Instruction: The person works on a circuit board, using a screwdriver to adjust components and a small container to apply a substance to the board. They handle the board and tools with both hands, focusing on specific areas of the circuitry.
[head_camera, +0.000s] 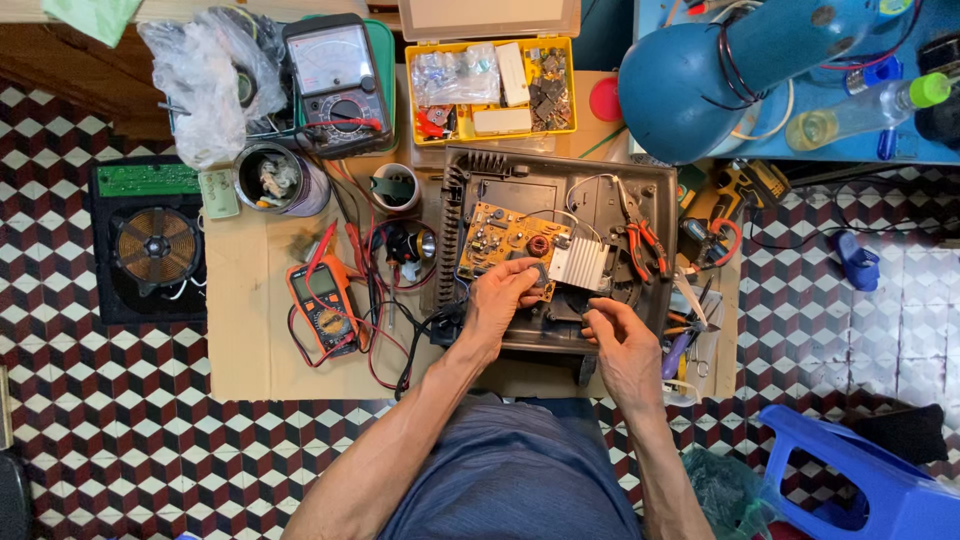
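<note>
- Left hand (503, 298) pinched the near edge of the orange circuit board (505, 240), thumb & fingers closed on it, beside a small dark part at the board's corner.
- Board w/ silver heatsink (578, 263) sat tilted inside the opened dark appliance housing (655, 195), approx. centre of the cardboard-covered tabletop (240, 340).
- Right hand (622, 340) was loosely curled just right of the board, fingertips (598, 312) at the housing's near rim; whether they gripped anything couldn't be told.
- Red-handled pliers (640, 235) lay in the housing, right of the heatsink.
- Orange multimeter (322, 300) w/ red & black leads lay left of the housing; analog meter (335, 80) stood farther back.
- Yellow parts box (492, 88), lid open, sat behind the housing.
- Blue lamp head (690, 90) hung over the back right.
- Induction coil unit (150, 245) lay on the tiled floor at left.
</note>
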